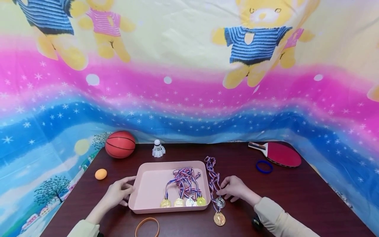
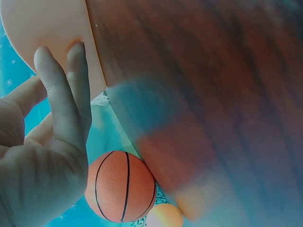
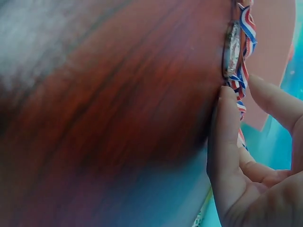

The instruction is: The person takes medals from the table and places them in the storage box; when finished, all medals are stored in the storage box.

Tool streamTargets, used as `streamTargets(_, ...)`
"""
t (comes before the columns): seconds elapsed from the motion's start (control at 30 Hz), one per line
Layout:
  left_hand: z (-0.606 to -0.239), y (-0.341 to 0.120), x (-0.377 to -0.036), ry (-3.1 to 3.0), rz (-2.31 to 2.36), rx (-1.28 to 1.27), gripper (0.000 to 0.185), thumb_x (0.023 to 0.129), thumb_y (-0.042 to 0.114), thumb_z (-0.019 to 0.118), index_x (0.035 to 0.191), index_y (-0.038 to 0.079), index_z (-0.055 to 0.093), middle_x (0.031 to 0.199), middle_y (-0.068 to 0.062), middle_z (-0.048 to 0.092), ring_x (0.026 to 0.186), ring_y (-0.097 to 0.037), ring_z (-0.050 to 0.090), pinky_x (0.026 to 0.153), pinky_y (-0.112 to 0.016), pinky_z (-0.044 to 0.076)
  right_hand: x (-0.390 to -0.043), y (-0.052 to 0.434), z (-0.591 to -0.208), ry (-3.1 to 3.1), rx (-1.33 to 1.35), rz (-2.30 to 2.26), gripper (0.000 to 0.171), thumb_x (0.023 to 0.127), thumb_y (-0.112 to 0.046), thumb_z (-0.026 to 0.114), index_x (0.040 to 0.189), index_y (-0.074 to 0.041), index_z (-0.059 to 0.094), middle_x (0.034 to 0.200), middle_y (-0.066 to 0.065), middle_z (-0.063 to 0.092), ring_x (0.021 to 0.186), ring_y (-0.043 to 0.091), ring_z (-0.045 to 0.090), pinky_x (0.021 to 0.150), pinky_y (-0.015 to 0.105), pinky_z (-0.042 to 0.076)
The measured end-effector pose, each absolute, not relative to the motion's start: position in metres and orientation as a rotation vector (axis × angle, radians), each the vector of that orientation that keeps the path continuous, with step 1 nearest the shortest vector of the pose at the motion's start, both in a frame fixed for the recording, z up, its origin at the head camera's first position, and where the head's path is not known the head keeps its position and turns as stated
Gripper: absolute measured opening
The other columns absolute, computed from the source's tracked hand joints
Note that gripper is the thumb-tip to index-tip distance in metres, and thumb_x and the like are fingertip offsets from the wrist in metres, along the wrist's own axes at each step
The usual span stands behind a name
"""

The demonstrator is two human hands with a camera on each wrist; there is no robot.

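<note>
A pink tray point(image 1: 148, 210) lies on the dark table, holding several medals with tangled striped ribbons point(image 1: 185, 179). My left hand point(image 1: 117, 192) touches the tray's left wall with extended fingers; the left wrist view shows the fingertips against the pink side. Just right of the tray lie a silver medal point(image 1: 220, 202) and a bronze-coloured medal point(image 1: 219, 219), their ribbons stretching toward the back. With fingertips, my right hand point(image 1: 234, 188) pinches the ribbon point(image 3: 239, 90) close to the silver medal.
Behind the tray are a small basketball point(image 1: 120, 144) and a shuttlecock point(image 1: 158, 148). An orange ball point(image 1: 101, 174) sits at the left. A paddle point(image 1: 282, 154) and blue ring point(image 1: 264, 167) lie back right. In front is an orange ring point(image 1: 137, 227). Printed cloth point(image 1: 189, 98) surrounds the table.
</note>
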State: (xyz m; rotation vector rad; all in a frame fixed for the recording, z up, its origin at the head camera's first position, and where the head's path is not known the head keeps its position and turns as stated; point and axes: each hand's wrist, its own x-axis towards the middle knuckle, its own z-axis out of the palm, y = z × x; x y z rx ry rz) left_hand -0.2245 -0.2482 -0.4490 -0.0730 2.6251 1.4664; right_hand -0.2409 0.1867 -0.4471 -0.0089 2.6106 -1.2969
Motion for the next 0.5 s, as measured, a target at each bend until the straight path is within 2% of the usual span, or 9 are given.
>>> streamTargets(0.17, -0.4502, -0.2485, -0.2249, 2.625, 1.465, -0.073, 0.049, 0.09, 0.005, 0.057, 0.138, 0.003, 0.048, 0.09, -0.009, 0.067, 0.063, -0.02, 0.065, 0.05, -0.037, 0.057, -0.2412, 0.1833, -0.4495, 2.64, 0.015, -1.295, 0.027, 0.068, -0.007, 0.081, 0.085, -0.002, 0.06, 0.062, 0.001, 0.065, 0.054, 0.015, 0.064, 0.045, 0.034, 0.055)
streamTargets(0.5, -0.449, -0.2489, -0.2249, 2.628, 1.464, -0.065, 0.049, 0.09, 0.004, 0.057, 0.138, 0.002, 0.048, 0.09, -0.009, 0.067, 0.062, -0.019, 0.064, 0.05, -0.037, 0.057, -0.2411, 0.1806, -0.4512, 2.649, 0.014, -1.319, 0.014, 0.071, -0.005, 0.078, 0.079, -0.003, 0.066, 0.058, -0.002, 0.062, 0.05, 0.01, 0.06, 0.042, 0.03, 0.052)
